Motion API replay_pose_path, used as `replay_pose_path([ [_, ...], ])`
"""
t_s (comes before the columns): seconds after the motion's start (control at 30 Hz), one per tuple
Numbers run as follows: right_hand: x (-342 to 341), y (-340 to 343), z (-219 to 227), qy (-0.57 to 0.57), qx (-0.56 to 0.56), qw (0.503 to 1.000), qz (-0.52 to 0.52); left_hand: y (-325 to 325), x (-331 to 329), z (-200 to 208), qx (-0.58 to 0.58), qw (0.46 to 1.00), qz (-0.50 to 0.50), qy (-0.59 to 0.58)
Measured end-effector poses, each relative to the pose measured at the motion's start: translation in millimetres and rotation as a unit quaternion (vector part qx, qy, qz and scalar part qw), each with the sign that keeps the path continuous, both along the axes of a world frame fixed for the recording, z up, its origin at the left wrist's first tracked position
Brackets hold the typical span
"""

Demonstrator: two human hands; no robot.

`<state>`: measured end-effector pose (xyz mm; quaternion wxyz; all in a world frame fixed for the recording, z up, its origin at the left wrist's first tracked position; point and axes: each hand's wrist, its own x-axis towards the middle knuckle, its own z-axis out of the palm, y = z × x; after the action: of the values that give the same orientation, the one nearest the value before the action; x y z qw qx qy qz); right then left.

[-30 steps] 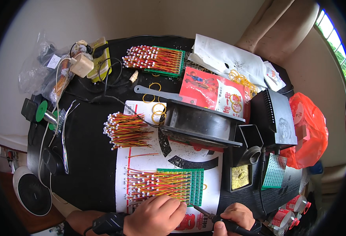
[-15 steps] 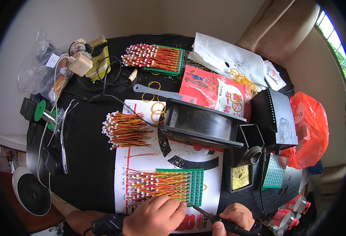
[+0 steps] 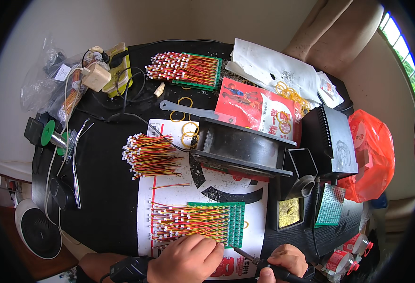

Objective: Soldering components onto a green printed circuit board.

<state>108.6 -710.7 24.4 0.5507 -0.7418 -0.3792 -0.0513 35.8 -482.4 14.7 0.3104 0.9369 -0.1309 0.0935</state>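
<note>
A green circuit board panel lies on a printed white sheet, with rows of red, black and yellow wires running left from it to white plugs. My left hand rests over the wires at the panel's near edge. Its fingers are curled together and its fingertips touch the near corner; what they pinch is hidden. In my right hand is a soldering iron, gripped by its black handle. The iron's tip points left, just right of my left fingertips, by the panel's near edge.
Beyond the panel lie a loose wire bundle and a black fan-like housing. To the right stand an iron holder with yellow sponge, a black box and a red bag. A solder spool is at left.
The soldering iron's tip has drawn slightly right and nearer to me, away from my left fingertips. My left hand has barely moved.
</note>
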Motion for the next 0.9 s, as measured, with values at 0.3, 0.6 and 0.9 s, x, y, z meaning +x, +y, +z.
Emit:
replay_pose_path([
  [0.3,-0.5,2.3,0.0,0.006,0.007,1.0,-0.005,-1.8,-3.4,-1.0,0.002,1.0,-0.006,-0.015],
  [0.6,3.7,0.3,-4.7,-0.069,-0.019,0.997,0.035,-1.4,-2.8,-2.0,-0.006,1.0,-0.007,-0.016],
  [0.9,1.7,1.5,-2.6,-0.011,-0.01,1.0,0.016,-1.5,-2.3,-2.3,-0.005,1.0,-0.009,-0.02],
])
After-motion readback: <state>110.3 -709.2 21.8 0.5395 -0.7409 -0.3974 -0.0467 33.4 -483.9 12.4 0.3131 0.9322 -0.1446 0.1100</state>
